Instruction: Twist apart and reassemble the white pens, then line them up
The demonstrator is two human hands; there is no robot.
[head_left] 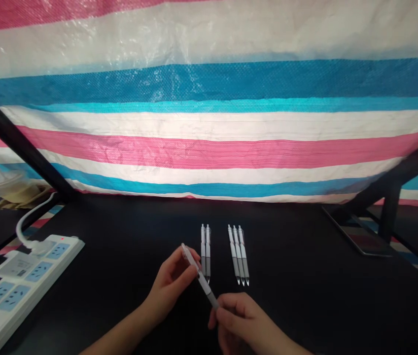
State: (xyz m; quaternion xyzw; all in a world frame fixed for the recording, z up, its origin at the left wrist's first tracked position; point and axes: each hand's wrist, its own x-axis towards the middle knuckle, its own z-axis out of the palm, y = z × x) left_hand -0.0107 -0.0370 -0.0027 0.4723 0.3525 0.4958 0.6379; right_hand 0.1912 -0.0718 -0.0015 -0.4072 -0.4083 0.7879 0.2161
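Note:
A white pen with a grey grip (204, 283) is held at a slant between my two hands, above the black table. My left hand (170, 276) pinches its upper part near the clip, thumb against fingers. Around the lower, grey end close the fingers of my right hand (240, 318), which hide the tip. Just beyond lie two similar pens (205, 246) side by side, partly covered by my left fingers. To their right is a row of three more white and grey pens (237, 254), tips toward me.
A white power strip (27, 276) with a plugged-in cable lies at the left. At the right edge rests a dark flat device (359, 234). A striped plastic sheet (209, 153) hangs behind the black table (138, 222), between slanted black bars. A plastic cup (5, 180) with a straw stands far left.

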